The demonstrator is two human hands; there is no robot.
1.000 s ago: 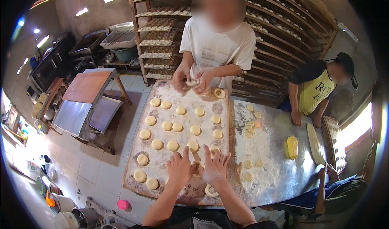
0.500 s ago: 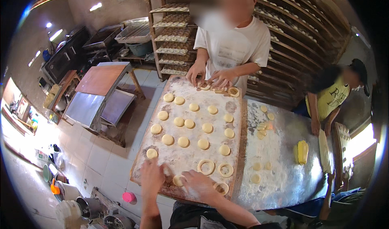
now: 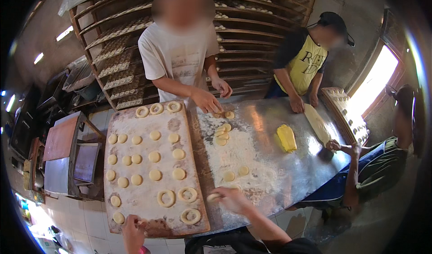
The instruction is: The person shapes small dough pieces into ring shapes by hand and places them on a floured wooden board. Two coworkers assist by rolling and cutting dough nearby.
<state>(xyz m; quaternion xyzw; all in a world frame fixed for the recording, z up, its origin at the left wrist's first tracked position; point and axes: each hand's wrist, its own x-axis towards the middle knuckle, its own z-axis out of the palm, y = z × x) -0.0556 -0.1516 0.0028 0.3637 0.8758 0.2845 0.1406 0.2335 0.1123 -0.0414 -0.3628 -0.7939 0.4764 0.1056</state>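
My left hand (image 3: 134, 229) is curled at the wooden board's (image 3: 157, 220) near left corner, and what its fingers hold is partly hidden. My right hand (image 3: 229, 200) grips a round dough piece (image 3: 213, 197) just off the board's right side, over the floured steel table (image 3: 288, 182). Several dough discs (image 3: 155, 175) lie on the board, with dough rings (image 3: 166, 198) at its near right and far end. More discs (image 3: 229, 176) lie in the flour beside it.
A co-worker (image 3: 177, 62) reaches over small discs on the steel table. Two others (image 3: 299, 62) (image 3: 378, 173) handle a long dough strip (image 3: 317, 123) near a yellow block (image 3: 286, 138). Racks (image 3: 252, 29) of dough stand behind; a side table (image 3: 63, 141) is at left.
The view has swung right. My right hand has moved rightward off the board with a dough piece. The co-worker opposite has left three rings on the board and reaches rightward.
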